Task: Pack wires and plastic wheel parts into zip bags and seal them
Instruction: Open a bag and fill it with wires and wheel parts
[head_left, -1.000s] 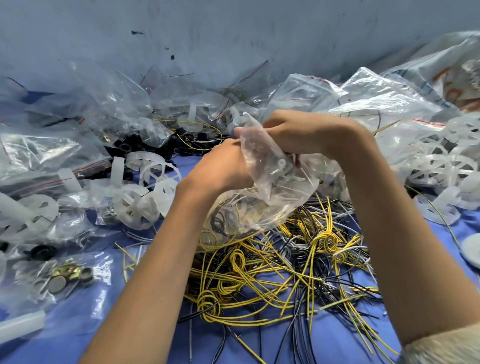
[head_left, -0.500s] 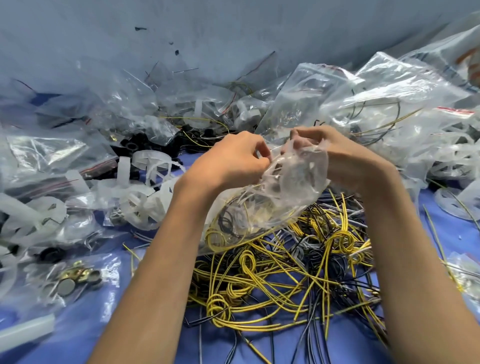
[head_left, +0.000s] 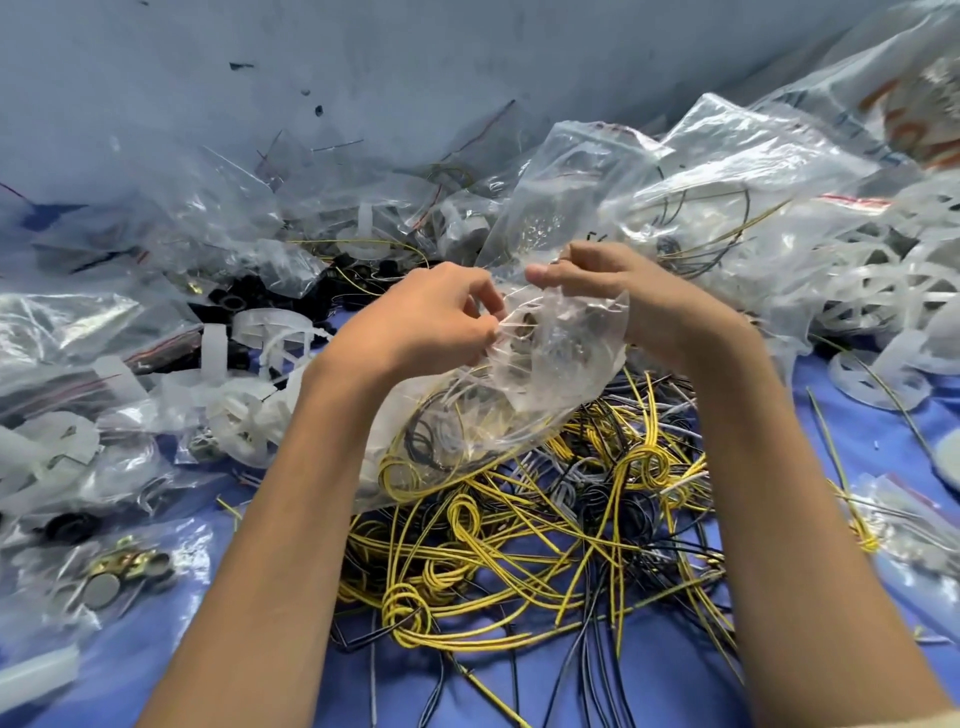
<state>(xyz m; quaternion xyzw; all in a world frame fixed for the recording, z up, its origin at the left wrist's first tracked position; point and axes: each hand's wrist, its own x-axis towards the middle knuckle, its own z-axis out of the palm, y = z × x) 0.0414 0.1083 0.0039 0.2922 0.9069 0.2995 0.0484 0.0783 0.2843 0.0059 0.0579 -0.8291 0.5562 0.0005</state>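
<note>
Grip status: I read the left hand and the right hand as both pinching the crumpled mouth of one clear zip bag, fingers curled. The bag slopes down between the forearms, and coiled yellow and black wires show inside it. Its lower end meets the loose wire pile on the blue bench. White plastic wheel parts lie left of the pile.

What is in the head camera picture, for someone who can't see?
The left hand and right hand pinch the top of a clear zip bag of wires above a yellow-and-black wire pile; white plastic wheels lie around.
</note>
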